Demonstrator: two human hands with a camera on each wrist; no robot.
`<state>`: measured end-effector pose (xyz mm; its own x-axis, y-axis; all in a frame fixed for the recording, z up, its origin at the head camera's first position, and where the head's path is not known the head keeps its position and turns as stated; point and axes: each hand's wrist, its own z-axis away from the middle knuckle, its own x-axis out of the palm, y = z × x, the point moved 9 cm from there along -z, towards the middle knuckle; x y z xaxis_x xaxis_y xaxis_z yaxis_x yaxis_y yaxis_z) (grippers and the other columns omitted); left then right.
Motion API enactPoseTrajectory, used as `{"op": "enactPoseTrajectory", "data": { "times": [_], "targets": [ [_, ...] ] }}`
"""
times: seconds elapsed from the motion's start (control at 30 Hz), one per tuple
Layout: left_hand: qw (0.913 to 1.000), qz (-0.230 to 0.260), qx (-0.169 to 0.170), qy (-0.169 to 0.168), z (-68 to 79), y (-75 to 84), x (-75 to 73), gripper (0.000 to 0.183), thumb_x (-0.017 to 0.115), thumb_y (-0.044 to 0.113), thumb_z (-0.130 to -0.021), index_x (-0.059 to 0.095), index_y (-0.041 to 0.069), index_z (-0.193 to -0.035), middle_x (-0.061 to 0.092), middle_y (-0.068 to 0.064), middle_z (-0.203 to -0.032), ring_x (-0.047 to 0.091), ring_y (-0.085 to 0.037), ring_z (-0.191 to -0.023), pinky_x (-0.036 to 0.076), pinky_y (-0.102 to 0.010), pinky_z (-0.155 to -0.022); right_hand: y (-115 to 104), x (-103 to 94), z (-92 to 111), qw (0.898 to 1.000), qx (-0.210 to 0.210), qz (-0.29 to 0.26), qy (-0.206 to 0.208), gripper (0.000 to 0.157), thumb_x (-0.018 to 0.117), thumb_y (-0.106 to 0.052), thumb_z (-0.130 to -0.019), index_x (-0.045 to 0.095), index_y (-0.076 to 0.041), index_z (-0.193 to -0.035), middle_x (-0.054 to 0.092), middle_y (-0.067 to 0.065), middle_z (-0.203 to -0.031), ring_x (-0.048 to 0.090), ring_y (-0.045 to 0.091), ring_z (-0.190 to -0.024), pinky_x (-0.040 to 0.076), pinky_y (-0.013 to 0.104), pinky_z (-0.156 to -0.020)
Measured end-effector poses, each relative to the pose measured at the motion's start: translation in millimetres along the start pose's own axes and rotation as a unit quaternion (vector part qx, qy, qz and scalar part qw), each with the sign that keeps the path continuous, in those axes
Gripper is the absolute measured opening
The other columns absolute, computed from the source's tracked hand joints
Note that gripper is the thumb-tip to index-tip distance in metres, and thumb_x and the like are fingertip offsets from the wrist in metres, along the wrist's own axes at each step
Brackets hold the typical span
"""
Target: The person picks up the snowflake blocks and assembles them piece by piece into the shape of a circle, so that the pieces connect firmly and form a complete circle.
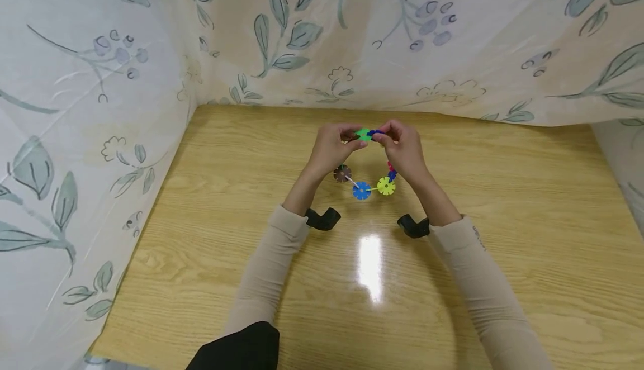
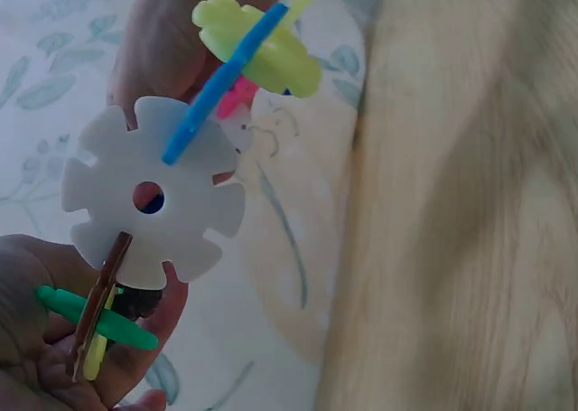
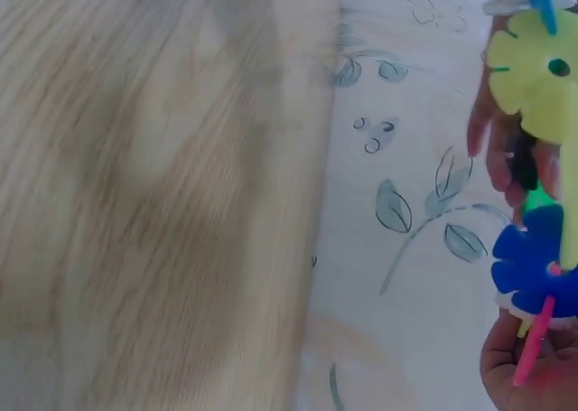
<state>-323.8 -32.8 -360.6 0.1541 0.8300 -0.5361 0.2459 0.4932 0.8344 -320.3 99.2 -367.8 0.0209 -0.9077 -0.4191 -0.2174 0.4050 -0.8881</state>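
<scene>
Both hands hold a loop of notched plastic discs slotted together above the wooden table. My left hand (image 1: 327,149) pinches a green disc (image 1: 363,134) at the far side of the loop. Right against it, a dark blue disc (image 1: 375,133) is pinched between thumb and fingers of my right hand (image 1: 405,149). The nearer part of the loop hangs between the wrists, with a brown disc (image 1: 342,174), a light blue disc (image 1: 361,191) and a yellow disc (image 1: 386,186). A white disc (image 2: 194,208) shows face-on in the left wrist view. Fingers partly hide the pinched discs.
Wood-grain table (image 1: 201,264) lies beneath the hands. A leaf-patterned cloth (image 1: 342,46) rises along its back and left edges. Black curved pieces (image 1: 323,219) stick out at both wrists. A black shape (image 1: 238,350) covers part of the near edge.
</scene>
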Motion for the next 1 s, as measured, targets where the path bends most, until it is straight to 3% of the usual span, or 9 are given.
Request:
{"op": "enactPoseTrajectory", "data": {
  "times": [0.17,0.27,0.4,0.67,0.83,1.0],
  "targets": [
    [0.9996,0.005,-0.013,-0.023,-5.0,-11.6,10.3,0.032,0.069,0.012,-0.082,0.064,0.0,-0.112,0.069,-0.011,-0.094,0.063,-0.018,-0.082,0.048,-0.021,-0.067,12,3.2,-5,0.997,0.012,0.031,-0.073,0.014,0.059,-0.01,-0.088,0.061,0.004,-0.089,0.063,0.02,-0.089,0.055,0.022,-0.069,0.041,0.02,-0.059],
    [0.9984,0.001,-0.032,-0.047,-6.2,-24.0,20.2,0.033,0.068,0.013,-0.083,0.064,0.0,-0.113,0.069,-0.011,-0.094,0.062,-0.017,-0.083,0.048,-0.02,-0.067,22,6.1,-7,0.988,0.021,0.065,-0.139,0.019,0.056,-0.013,-0.091,0.064,0.003,-0.099,0.065,0.021,-0.098,0.061,0.028,-0.085,0.048,0.031,-0.072],
    [0.9957,-0.01,-0.057,-0.071,-8.2,-43.2,35.8,0.035,0.069,0.016,-0.083,0.064,0.002,-0.114,0.068,-0.009,-0.097,0.061,-0.016,-0.087,0.048,-0.021,-0.07,32,4.4,-7,0.981,0.029,0.076,-0.179,0.029,0.045,-0.016,-0.097,0.063,0.005,-0.108,0.064,0.022,-0.108,0.06,0.035,-0.102,0.045,0.048,-0.091],
    [0.9936,-0.027,-0.062,-0.09,-7.5,-59.9,51.8,0.032,0.071,0.012,-0.08,0.066,0.003,-0.11,0.068,-0.011,-0.098,0.062,-0.019,-0.088,0.049,-0.026,-0.079,45,-8.3,-5,0.986,0.049,0.09,-0.132,0.033,0.041,-0.019,-0.099,0.064,0.004,-0.105,0.064,0.022,-0.105,0.059,0.032,-0.1,0.047,0.045,-0.087],
    [0.9917,-0.047,-0.081,-0.088,-5.6,-68.2,54.9,0.032,0.074,0.014,-0.078,0.067,0.003,-0.107,0.068,-0.009,-0.097,0.062,-0.017,-0.085,0.048,-0.023,-0.074,43,-12.3,-6,0.989,0.037,0.093,-0.112,0.031,0.042,-0.016,-0.098,0.064,0.005,-0.103,0.064,0.022,-0.101,0.06,0.03,-0.096,0.047,0.043,-0.083],
    [0.9882,-0.098,-0.095,-0.069,-7.3,-71.4,52.2,0.034,0.076,0.02,-0.076,0.068,0.007,-0.107,0.067,-0.006,-0.091,0.059,-0.015,-0.08,0.043,-0.024,-0.068,43,-14.5,-9,0.99,0.025,0.096,-0.101,0.03,0.044,-0.015,-0.098,0.065,0.006,-0.102,0.065,0.024,-0.1,0.06,0.031,-0.094,0.047,0.043,-0.08]
  ]
}}
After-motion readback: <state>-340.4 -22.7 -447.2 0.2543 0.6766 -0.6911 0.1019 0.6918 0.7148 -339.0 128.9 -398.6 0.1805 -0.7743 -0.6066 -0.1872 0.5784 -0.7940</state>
